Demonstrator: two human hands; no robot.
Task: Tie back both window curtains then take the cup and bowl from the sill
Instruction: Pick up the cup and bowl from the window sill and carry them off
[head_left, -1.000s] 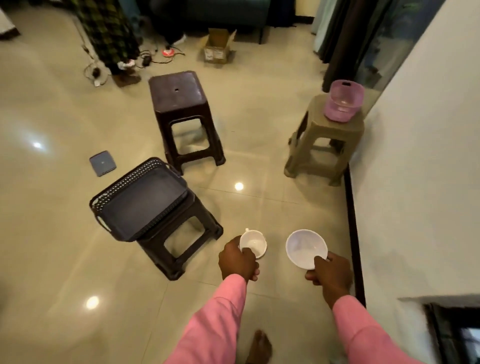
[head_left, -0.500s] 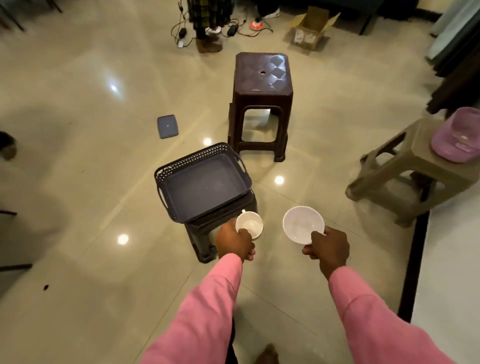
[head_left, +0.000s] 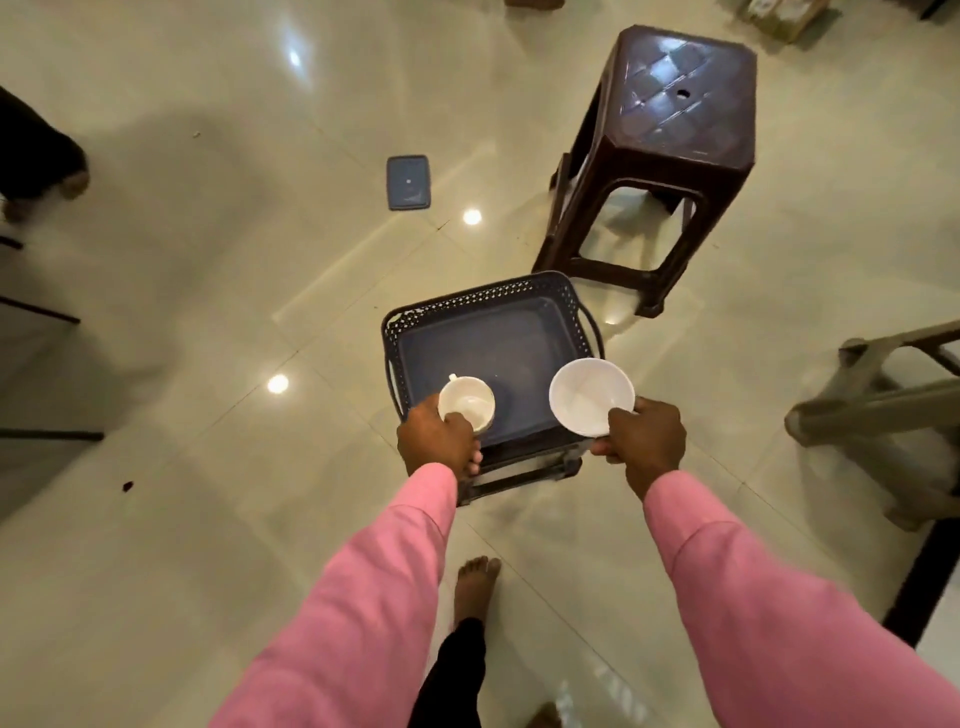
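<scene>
Ceiling lights glint off a glossy cream tiled floor (head_left: 208, 312), where a dark brown plastic stool (head_left: 670, 150) stands beside a beige stool (head_left: 878, 410).

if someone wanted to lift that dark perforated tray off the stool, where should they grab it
Probably by the two loop handles on the tray's short sides, one hand from each side; the right handle and left handle both show. The walls are low and perforated, so the rim gives less purchase. Both hands are busy: the left hand holds the cup, the right hand the bowl.

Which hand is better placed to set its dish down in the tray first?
Left. The left hand holds the cup over the tray; the bowl overhangs its right edge.
</scene>
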